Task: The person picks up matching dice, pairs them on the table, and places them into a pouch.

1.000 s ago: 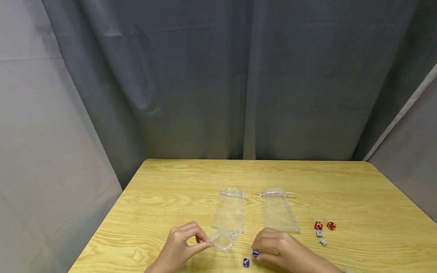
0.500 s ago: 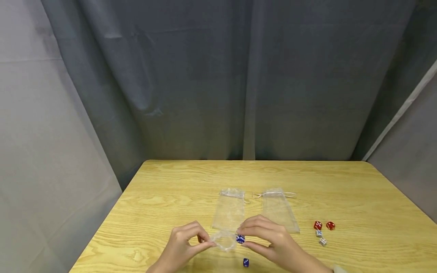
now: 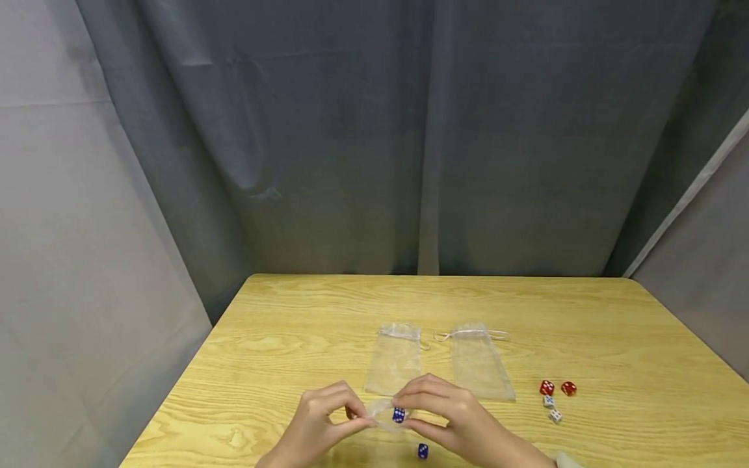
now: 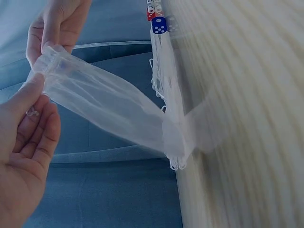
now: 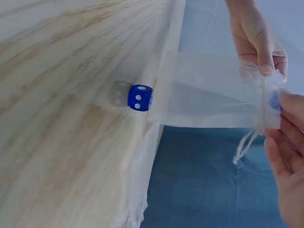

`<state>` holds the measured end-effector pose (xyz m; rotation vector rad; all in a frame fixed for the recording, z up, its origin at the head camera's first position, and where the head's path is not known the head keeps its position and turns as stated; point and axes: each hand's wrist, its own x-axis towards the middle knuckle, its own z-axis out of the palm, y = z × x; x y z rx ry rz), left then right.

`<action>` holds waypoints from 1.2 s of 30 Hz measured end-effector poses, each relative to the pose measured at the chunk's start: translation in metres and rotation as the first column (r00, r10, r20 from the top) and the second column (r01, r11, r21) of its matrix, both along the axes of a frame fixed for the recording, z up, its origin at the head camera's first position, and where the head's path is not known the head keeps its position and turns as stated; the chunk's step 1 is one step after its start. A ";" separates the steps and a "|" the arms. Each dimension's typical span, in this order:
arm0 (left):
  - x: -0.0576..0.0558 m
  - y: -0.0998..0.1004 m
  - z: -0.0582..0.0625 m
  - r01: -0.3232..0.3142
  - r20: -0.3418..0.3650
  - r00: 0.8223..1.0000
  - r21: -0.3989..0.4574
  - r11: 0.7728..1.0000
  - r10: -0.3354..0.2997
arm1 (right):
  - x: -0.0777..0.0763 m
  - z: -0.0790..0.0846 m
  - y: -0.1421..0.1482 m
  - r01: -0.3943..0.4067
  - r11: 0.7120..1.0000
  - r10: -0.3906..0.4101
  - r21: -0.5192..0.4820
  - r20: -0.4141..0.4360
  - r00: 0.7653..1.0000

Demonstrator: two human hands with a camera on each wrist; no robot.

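Head view: a blue, white-pipped cube die [image 3: 423, 451] lies bottom centre. Just above, your left hand [image 3: 322, 417] pinches a sheer white drawstring pouch [image 4: 109, 102] by its rim; your right hand [image 3: 447, 416] pinches a second blue cube die [image 3: 398, 415] at the pouch's mouth. Beyond, red dice [image 3: 547, 388] and white dice [image 3: 555, 416] sit lower right, two flat sheer pouches [image 3: 393, 365] lower centre.

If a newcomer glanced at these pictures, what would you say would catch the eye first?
Probably the blue die at the mouth of the sheer bag, between the left hand and right hand. Next, a second blue die close by on the table, then the red dice and white dice off to the right.
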<state>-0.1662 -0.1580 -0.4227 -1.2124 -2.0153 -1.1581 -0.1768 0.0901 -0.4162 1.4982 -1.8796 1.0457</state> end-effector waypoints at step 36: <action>0.004 -0.009 -0.005 -0.043 0.057 0.997 0.017 0.999 0.042 | -0.006 -0.032 0.029 -0.074 0.913 -0.054 0.401 0.299 0.953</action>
